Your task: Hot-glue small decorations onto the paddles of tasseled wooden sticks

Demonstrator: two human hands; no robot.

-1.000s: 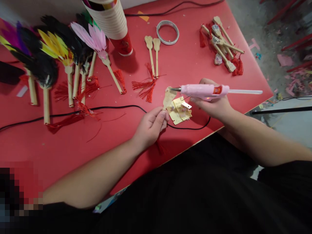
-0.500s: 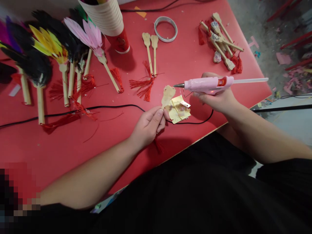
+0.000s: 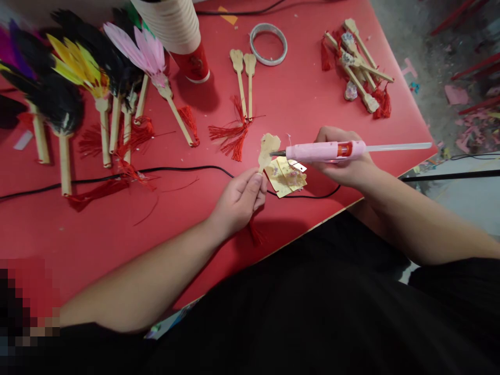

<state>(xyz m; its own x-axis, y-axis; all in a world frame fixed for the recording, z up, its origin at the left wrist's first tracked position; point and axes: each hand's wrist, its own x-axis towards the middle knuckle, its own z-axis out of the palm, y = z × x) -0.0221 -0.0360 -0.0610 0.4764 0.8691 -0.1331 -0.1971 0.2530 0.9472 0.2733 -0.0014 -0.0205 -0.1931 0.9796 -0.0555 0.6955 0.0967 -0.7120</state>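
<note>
My left hand (image 3: pixel 241 199) pinches a wooden fan handle (image 3: pixel 269 147) low down, its wide scalloped head pointing up and away from me. A red tassel (image 3: pixel 257 233) hangs below that hand. In my right hand (image 3: pixel 344 166) is a pink hot glue gun (image 3: pixel 326 151), with a clear glue stick (image 3: pixel 400 147) jutting from its back end. The metal nozzle is at the right side of the wooden head; whether it touches cannot be made out. Just beneath the nozzle, yellow paper squares (image 3: pixel 287 178) spotted with glue lie on the table.
Feather fans (image 3: pixel 94 78) with wooden handles fill the left. Stacked paper cups (image 3: pixel 191 57) stand behind them. Two bare handles (image 3: pixel 242 86) lie beside a tape roll (image 3: pixel 269 44). More handles (image 3: pixel 357 65) are heaped at right. A black cord (image 3: pixel 183 168) crosses the red table (image 3: pixel 156 245).
The glue gun in my right hand has moved down and slightly left, its nozzle passing from the top of the wooden head to lower on its right side. My left hand stays nearly still.
</note>
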